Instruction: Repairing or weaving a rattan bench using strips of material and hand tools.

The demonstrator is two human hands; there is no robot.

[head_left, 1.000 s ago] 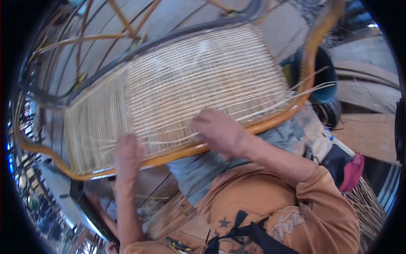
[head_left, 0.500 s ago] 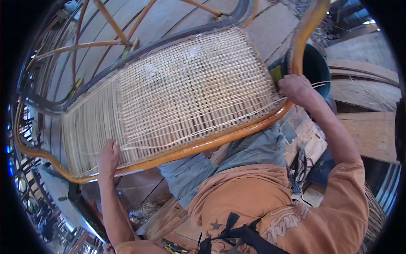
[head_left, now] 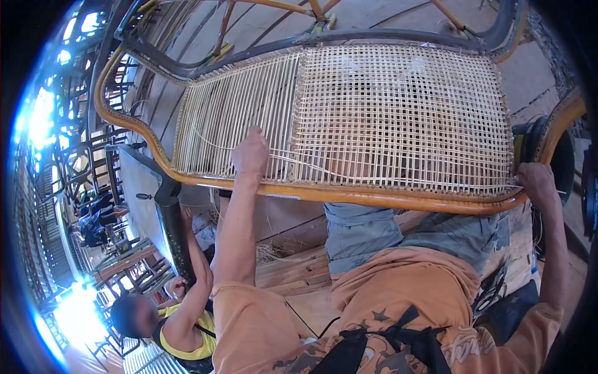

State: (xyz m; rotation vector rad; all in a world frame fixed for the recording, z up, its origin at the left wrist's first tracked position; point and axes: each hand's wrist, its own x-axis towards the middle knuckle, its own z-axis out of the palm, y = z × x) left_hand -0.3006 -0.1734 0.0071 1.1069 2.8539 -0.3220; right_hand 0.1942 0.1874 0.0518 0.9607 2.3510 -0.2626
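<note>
In front of me a long bent-pole frame [head_left: 349,192] holds a woven cane panel [head_left: 398,118]. Its right part is an open grid; the left section [head_left: 233,93] shows mostly up-and-down strands. My left hand [head_left: 251,153] is closed in a pinch over that left section, on a thin pale cane strand [head_left: 314,166] that trails out on both sides. At the panel's lower right corner, beside the curved pole, my right hand [head_left: 537,181] is a fist on the cane strand's other stretch. Its fingertips are partly hidden.
A dark green bucket [head_left: 564,159] stands behind the right pole. Lower left, a person in a yellow and black top [head_left: 187,330] sits near a grey board [head_left: 146,193] and a dark post [head_left: 174,230]. Planks [head_left: 293,271] lie below the frame, and furniture frames crowd the left.
The view has swung left, so the frame appears farther right and more level, and the person in yellow shows. My left hand has moved up over the left section; my right hand stays at the corner.
</note>
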